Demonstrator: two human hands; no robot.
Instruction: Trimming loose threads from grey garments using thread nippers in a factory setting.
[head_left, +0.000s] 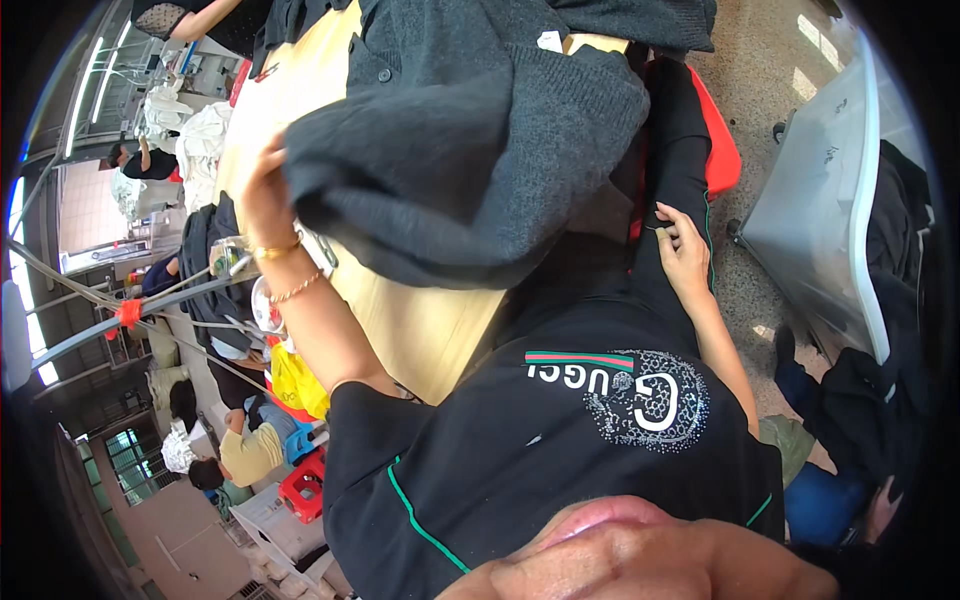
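From my head camera, a small white tag [551,40] shows on the dark knitwear piled at the far end of the pale wooden table [420,330]. A yellow bag [297,382] hangs below the table's near edge, with a red crate [305,490] on the floor under it, and a grey-white panel [820,200] leans off to my right. The charcoal knitted garment [470,160] is thick, soft and ribbed, draped in heavy folds over the table. My left hand [262,195] is closed on its edge, lifting it. My right hand [683,245] rests on my black trouser leg, fingers pinched narrow on something thin; what it is, I cannot tell.
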